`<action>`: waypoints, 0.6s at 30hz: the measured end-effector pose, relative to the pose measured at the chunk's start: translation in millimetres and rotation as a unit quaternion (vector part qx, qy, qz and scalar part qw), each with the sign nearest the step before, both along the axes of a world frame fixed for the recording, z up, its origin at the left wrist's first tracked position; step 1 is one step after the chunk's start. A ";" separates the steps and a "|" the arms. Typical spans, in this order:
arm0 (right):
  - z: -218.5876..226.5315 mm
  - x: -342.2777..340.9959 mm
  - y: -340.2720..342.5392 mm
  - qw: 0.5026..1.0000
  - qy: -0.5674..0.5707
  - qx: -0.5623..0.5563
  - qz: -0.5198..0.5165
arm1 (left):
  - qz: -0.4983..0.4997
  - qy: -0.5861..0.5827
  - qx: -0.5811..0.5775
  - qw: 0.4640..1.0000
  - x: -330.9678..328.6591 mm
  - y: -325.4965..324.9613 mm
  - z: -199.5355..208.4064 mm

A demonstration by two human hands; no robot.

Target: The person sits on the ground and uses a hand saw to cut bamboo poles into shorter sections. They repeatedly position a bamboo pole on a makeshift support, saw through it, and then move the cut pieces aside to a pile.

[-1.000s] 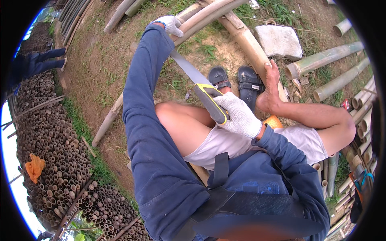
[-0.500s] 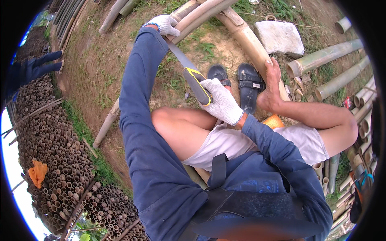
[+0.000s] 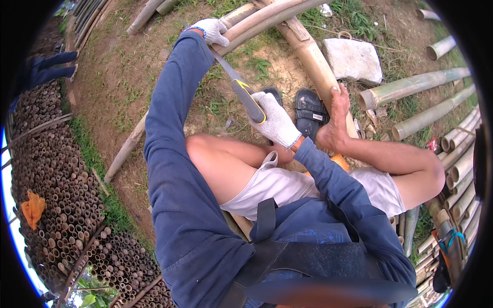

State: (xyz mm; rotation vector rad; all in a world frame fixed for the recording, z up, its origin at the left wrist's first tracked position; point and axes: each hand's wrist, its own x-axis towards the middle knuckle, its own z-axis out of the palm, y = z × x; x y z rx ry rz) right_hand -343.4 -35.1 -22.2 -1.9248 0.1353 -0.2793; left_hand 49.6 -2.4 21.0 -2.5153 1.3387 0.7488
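My left hand (image 3: pixel 209 32), in a white knit glove, is closed round a bamboo pole (image 3: pixel 267 23) near its cut end. My right hand (image 3: pixel 276 119), gloved the same way, grips the grey and yellow handle of a handsaw (image 3: pixel 247 101). The saw's blade runs up and left to the pole's end, just below my left hand; its tip is hidden there. A thicker bamboo pole (image 3: pixel 313 56) slants beneath the first one, and my bare foot (image 3: pixel 336 115) presses against its lower part.
A pale stone block (image 3: pixel 353 60) lies beside the thicker pole. Black sandals (image 3: pixel 310 112) rest on the ground before me. Cut bamboo poles (image 3: pixel 411 90) lie to the right, and a large bamboo stack (image 3: pixel 56 205) fills the left. Another person's legs (image 3: pixel 54 66) show at far left.
My right hand has pushed the saw slightly up and left, toward the pole's end. My left hand keeps its hold. The whole view has shifted a little.
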 end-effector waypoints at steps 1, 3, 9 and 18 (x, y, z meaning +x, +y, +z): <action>-3.7 9.3 0.0 0.999 -0.032 -0.011 -0.005 | -0.008 -0.013 -0.004 1.000 -3.7 -0.4 5.1; -10.0 19.1 0.4 1.000 -0.013 0.000 0.009 | -0.013 -0.037 -0.013 0.999 -17.9 -0.1 11.8; -24.5 12.9 -0.8 0.999 -0.034 0.000 -0.014 | 0.001 0.118 -0.362 0.925 -37.6 4.6 33.8; -14.7 14.4 -3.0 0.993 -0.019 0.082 -0.080 | 0.323 0.006 -0.334 0.886 -9.0 151.1 -2.7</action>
